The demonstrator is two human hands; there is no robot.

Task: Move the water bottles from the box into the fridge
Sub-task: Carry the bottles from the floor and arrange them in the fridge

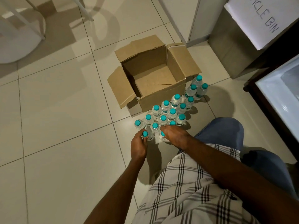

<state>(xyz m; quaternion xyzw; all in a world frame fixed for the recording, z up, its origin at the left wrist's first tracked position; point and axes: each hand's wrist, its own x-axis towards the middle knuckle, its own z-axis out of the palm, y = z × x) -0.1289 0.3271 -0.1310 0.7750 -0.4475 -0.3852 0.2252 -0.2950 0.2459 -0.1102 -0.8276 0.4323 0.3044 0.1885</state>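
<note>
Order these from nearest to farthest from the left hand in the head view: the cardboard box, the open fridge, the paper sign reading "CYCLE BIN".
1. Cardboard box: on the floor just beyond the left hand, behind the bottles.
2. Open fridge: at the right edge.
3. Paper sign: top right corner, farthest.

**Tiled room, dim and warm**

The floor (64, 110) is laid in large, glossy, pale cream tiles with thin dark grout lines. It reflects soft patches of light and carries long shadows. At the top left stands white furniture (19, 38) on thin legs (only its lower part shows). At the top right, a grey bin (229, 46) bears a white paper sign (258, 18) hand-lettered "CYCLE BIN". Beside it rises a pale vertical panel (202, 18).
</note>
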